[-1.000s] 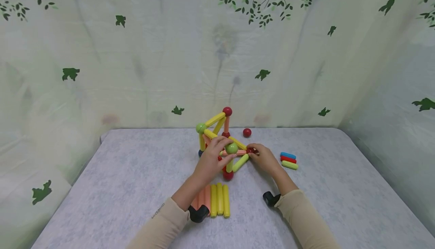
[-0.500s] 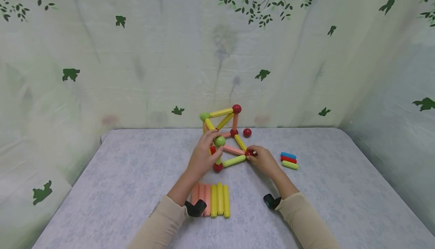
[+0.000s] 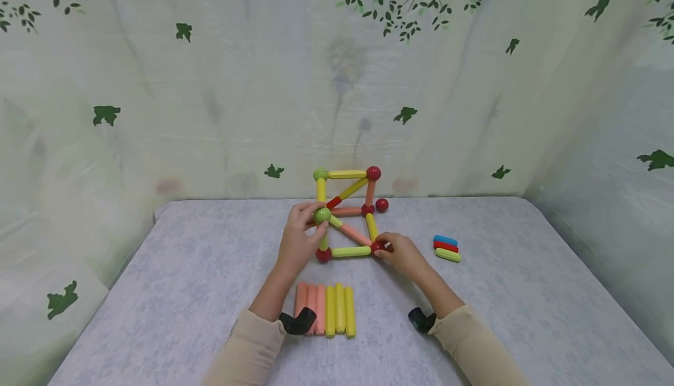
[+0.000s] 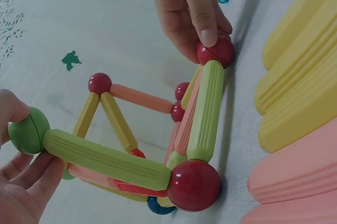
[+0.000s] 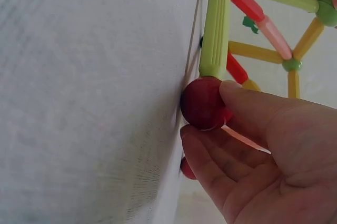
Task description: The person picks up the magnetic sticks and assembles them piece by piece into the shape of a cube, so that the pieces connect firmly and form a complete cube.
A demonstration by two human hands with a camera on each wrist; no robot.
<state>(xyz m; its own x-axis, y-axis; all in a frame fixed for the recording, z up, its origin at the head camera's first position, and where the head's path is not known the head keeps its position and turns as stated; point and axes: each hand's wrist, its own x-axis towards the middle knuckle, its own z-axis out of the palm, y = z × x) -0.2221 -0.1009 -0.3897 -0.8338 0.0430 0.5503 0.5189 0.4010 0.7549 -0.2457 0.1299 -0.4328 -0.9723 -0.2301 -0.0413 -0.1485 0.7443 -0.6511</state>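
Note:
A frame of coloured rods and balls [image 3: 347,174] stands toward the back of the table. My left hand [image 3: 297,237] pinches a green ball [image 4: 30,130] at the top front left corner. From that ball a light green rod [image 4: 108,159] runs down to a red ball [image 4: 194,185] at the table. My right hand [image 3: 402,254] pinches another red ball [image 5: 207,104] at the frame's front right corner, low by the tabletop. A second light green rod [image 3: 351,251] joins the two front red balls. Diagonal rods, one pink [image 3: 355,234], cross the frame.
Pink rods [image 3: 311,298] and yellow rods [image 3: 340,311] lie in a row in front of the frame. Short blue, red and green rods [image 3: 446,248] lie to the right. A loose red ball [image 3: 381,205] sits behind, near the table's back edge. A printed curtain [image 3: 237,111] hangs behind.
The frame has turned, its front left corner swinging left and its front right corner coming slightly nearer. My left hand moved left with the green ball; both hands kept their hold.

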